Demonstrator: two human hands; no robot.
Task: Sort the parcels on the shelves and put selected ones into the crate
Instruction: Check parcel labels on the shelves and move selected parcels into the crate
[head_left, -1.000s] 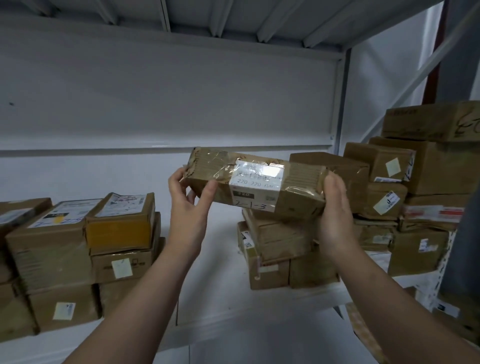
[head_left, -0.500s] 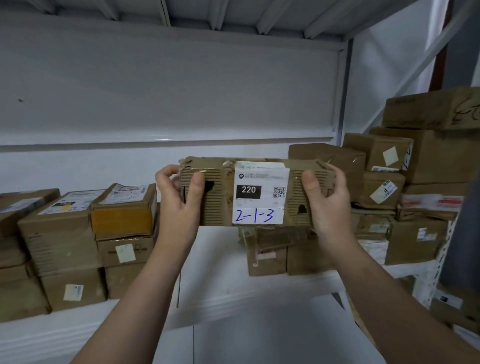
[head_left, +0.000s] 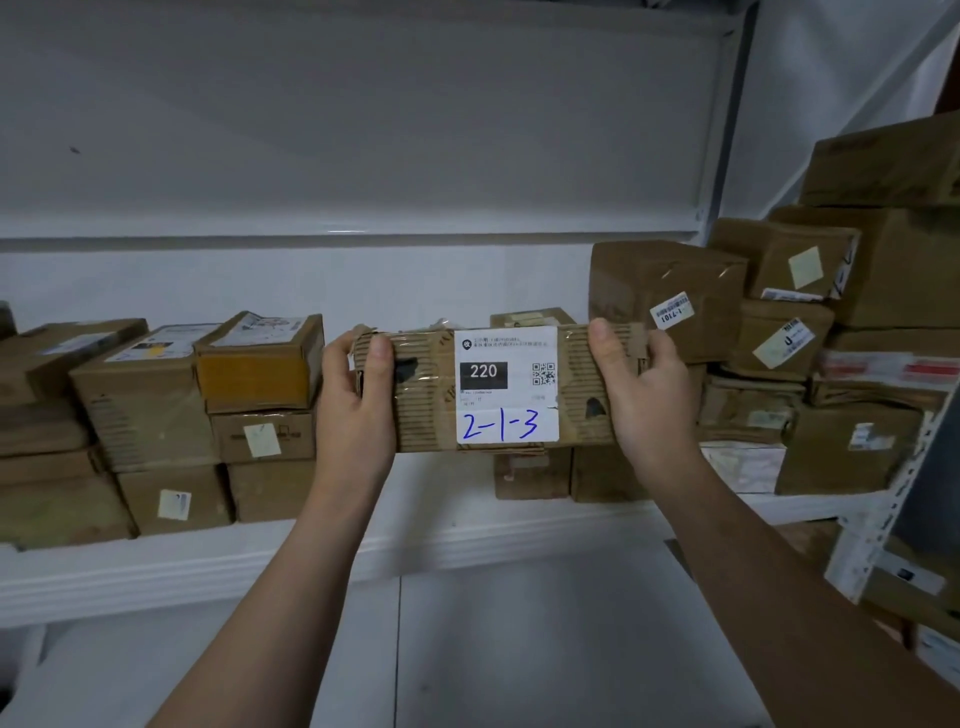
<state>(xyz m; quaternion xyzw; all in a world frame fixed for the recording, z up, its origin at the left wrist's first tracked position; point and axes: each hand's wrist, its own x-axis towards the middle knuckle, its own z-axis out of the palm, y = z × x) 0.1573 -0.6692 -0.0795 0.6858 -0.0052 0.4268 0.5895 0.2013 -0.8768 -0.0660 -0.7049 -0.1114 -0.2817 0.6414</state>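
Note:
I hold a long brown cardboard parcel (head_left: 426, 395) level in front of the shelf, its white label facing me with "220" printed and "2-1-3" handwritten in blue. My left hand (head_left: 353, 410) grips its left end, thumb on the front face. My right hand (head_left: 644, 400) grips its right end the same way. Stacked brown parcels (head_left: 150, 410) fill the shelf's left side, and another stack of parcels (head_left: 670, 296) rises on the right. No crate is in view.
The white metal shelf (head_left: 467, 540) runs across the view with a bare stretch behind the held parcel. A perforated upright post (head_left: 883, 525) stands at the right, with more parcels beyond and below it. A white wall backs the shelf.
The parcel has been turned from a tilted pose until its label faces me squarely, then brought lower and closer. Both hands kept their grip.

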